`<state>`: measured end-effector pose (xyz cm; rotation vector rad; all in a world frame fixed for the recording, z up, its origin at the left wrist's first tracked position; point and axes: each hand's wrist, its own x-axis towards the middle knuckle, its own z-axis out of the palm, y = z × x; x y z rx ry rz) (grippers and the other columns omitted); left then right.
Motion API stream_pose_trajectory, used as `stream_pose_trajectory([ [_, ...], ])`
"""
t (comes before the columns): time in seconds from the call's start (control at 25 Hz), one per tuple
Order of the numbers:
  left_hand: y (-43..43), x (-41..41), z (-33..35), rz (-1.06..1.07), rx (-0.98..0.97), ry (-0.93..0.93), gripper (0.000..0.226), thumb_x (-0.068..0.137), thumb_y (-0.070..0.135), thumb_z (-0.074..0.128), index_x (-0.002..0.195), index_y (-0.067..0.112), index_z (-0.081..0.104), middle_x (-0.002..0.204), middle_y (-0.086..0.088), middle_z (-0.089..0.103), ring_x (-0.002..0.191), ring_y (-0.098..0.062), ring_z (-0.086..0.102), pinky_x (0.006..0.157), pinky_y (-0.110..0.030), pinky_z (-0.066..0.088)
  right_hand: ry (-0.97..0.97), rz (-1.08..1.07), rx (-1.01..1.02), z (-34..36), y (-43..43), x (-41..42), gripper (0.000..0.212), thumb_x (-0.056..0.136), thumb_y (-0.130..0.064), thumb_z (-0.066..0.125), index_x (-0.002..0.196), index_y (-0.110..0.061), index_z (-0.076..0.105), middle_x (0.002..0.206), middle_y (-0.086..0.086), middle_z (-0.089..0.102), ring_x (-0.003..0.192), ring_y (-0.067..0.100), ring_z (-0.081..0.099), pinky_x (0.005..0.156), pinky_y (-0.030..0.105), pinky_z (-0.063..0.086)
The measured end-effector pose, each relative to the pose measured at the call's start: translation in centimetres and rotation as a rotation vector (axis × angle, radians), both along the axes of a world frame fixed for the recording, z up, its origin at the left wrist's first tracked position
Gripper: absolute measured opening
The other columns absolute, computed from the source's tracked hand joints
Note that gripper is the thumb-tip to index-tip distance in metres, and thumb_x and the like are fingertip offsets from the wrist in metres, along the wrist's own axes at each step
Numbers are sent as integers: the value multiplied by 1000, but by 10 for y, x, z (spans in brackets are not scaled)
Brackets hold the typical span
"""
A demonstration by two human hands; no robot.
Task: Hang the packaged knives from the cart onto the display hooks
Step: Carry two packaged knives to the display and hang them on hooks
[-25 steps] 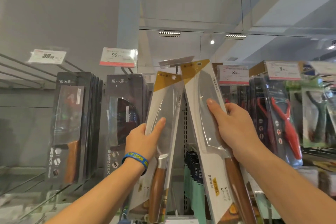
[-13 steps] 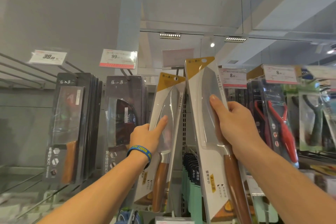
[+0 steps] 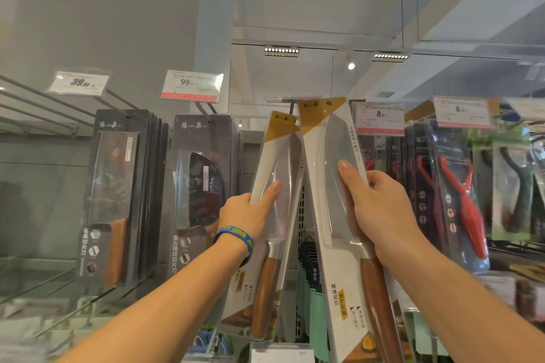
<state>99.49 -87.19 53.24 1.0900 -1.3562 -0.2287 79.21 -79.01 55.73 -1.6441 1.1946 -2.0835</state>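
Note:
I hold two white packaged knives with yellow top corners and wooden handles up at the display. My left hand point(image 3: 250, 212) grips the left package point(image 3: 280, 174) by its edge, thumb across the blade window. My right hand point(image 3: 380, 209) grips the right package point(image 3: 330, 150), which leans left. The two tops meet just below a display hook point(image 3: 292, 104) with a blurred tag. The hang hole in the right package sits a little right of the hook. The cart is out of sight.
Dark boxed cleavers point(image 3: 124, 194) point(image 3: 203, 183) hang on hooks at left under price tags 39 and 99. Red peelers point(image 3: 460, 197) in clear packs hang at right under tags marked 8. Bare hooks point(image 3: 38, 109) stick out at far left. Teal packs point(image 3: 309, 274) hang lower down.
Both hands have shifted the packages a little to the right and up, and the right package's top now sits closer to the hook. The tag above has tipped.

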Motion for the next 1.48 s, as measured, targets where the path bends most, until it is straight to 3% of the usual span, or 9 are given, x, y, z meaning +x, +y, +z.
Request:
stream_pose_trajectory([
  [0.16,1,0,2,-25,15,14,70,68,84,55,54,17,38,52,0,40,52,-17,40,54,-29,36,7,21,23,-2,4,-2,37,91,-63,60,90,-27,65,73,-11,73,62,-2,68,43,13,46],
  [0.4,-4,1,3,-46,3,9,69,73,81,56,60,14,45,58,-5,45,55,-19,43,57,-31,38,68,-14,-6,-6,9,5,38,91,-62,61,91,-25,68,84,-4,74,74,14,71,61,29,54],
  [0.52,-3,0,6,-39,2,-39,69,74,80,56,57,14,47,55,-3,49,55,-21,47,58,-31,41,69,-2,-53,2,13,12,37,91,-61,63,90,-25,69,82,-5,75,74,13,71,66,33,56],
  [0.8,0,10,4,18,-27,-11,71,72,83,54,52,15,47,52,-1,51,55,-22,49,56,-32,41,-54,2,-51,14,9,0,35,92,-60,63,92,-25,67,79,-8,73,62,-4,67,42,12,44],
  [1.0,0,3,8,-14,-21,6,72,73,83,53,57,14,47,56,-6,49,55,-22,48,57,-32,41,-41,-12,-11,4,5,1,38,91,-62,62,89,-25,67,78,-7,73,63,7,69,50,19,46],
  [1.16,2,-4,5,10,2,-84,71,76,82,50,57,14,49,55,-4,51,55,-22,51,56,-32,43,-38,1,-6,0,4,2,35,91,-61,64,88,-27,68,79,-6,73,69,11,71,55,24,49],
  [1.4,-1,5,3,-39,3,3,74,76,81,52,61,9,55,60,-7,58,60,-24,56,62,-35,49,3,21,33,-9,6,1,35,91,-61,63,91,-27,68,81,-4,75,71,14,72,56,27,53],
  [1.48,-1,4,5,-45,0,6,72,75,82,52,57,12,49,55,-4,51,55,-20,50,58,-32,43,37,23,37,-11,6,4,36,91,-60,62,92,-25,68,83,-3,75,72,15,72,57,26,52],
])
